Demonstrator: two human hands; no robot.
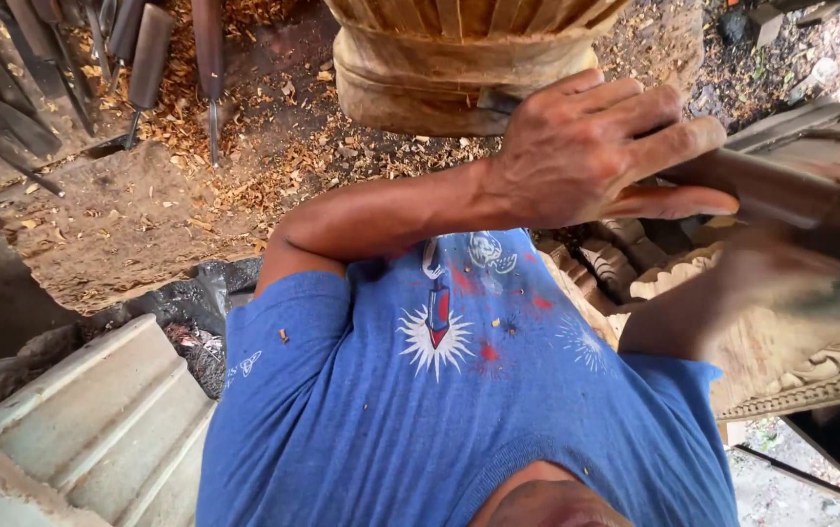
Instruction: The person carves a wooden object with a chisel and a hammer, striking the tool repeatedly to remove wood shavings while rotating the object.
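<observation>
Left hand fisted round chisel (elbow bent); right hand blurred.

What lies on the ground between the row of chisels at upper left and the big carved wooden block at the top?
In the head view, wood shavings litter the dirt between the chisels and the carved wooden block.
</observation>
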